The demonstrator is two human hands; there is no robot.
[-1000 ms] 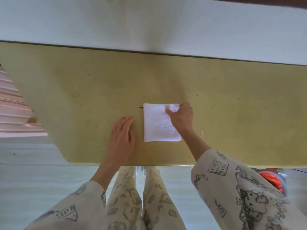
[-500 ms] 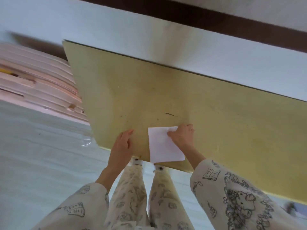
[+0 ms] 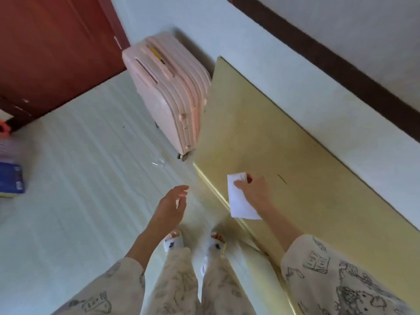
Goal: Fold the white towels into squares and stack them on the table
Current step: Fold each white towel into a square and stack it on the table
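I am looking down at a yellow-green table (image 3: 284, 142) with a smooth, matte top and a shiny brass-coloured strip along its near edge. My right hand (image 3: 254, 192) is pinching the far corner of a folded white towel (image 3: 239, 201), fingers closed on the cloth. The towel is a soft, flat rectangle of terry-like fabric, lying at the table's near edge close to its left corner, with its lower corner overhanging the edge slightly.

My left hand (image 3: 171, 205) is hanging off the table over the floor (image 3: 79, 167), palm turned inward, fingers loosely spread and holding nothing. Both sleeves are cream fabric printed with line drawings of open books and a cartoon cat; no writing on them is readable.

The floor is pale, glossy and faintly striped. Beside the table's left end a pink hard-shell suitcase (image 3: 172, 96) with ribbed sides is standing on small wheels. Beyond it is a reddish-brown wooden door (image 3: 50, 51). At the far left edge of the view a blue package (image 3: 10, 180) is lying on the floor; its label is too blurred to read. My feet are in white slippers (image 3: 173, 243).
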